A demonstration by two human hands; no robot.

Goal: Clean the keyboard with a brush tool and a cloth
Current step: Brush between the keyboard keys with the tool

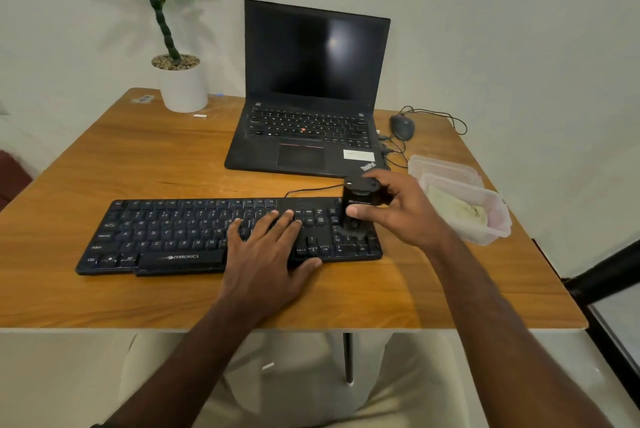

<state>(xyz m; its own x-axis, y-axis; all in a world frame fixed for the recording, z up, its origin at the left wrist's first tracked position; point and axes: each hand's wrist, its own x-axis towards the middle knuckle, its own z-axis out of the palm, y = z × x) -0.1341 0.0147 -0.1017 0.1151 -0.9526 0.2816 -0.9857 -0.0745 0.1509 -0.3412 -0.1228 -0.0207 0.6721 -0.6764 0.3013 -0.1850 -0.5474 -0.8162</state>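
A black keyboard lies across the wooden table, near its front edge. My left hand rests flat on the keys right of the middle, fingers spread, thumb over the front edge. My right hand grips a black brush tool upright over the keyboard's right end, with its lower tip down among the number-pad keys. A pale cloth lies folded inside a clear plastic container at the table's right side.
An open black laptop stands behind the keyboard. A wired mouse lies to the laptop's right. A potted plant stands at the back left. A black chair part sits beyond the right edge.
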